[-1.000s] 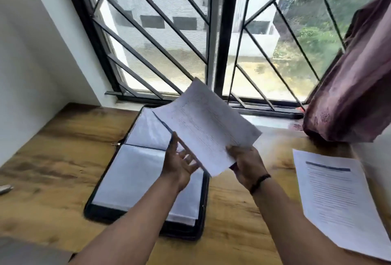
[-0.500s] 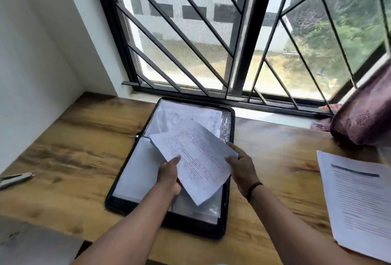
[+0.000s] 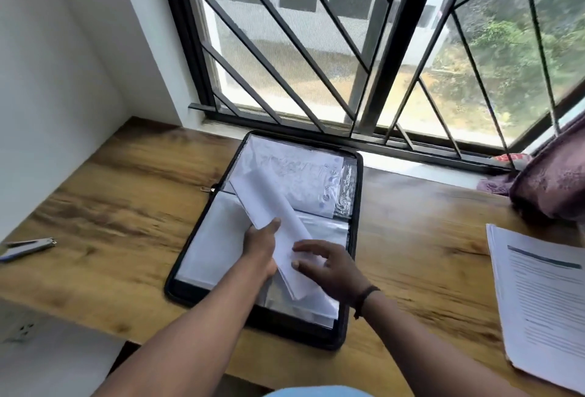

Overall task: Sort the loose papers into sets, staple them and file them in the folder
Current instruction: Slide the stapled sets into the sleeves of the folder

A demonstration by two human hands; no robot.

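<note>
Home study nook: wooden desk [image 3: 126,194] beneath barred window [image 3: 316,48].

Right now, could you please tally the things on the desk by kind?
Folders: 1, the open black folder
Paper sets: 2, the held set and the printed stack
Staplers: 1, the stapler
Cloths: 1, the purple cloth
Total: 5

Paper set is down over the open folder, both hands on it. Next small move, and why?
Probably slide the paper set into a clear sleeve of the folder. It lies skewed across the sleeves, not inside one; the left hand grips its edge and the right hand rests open on it.
</note>
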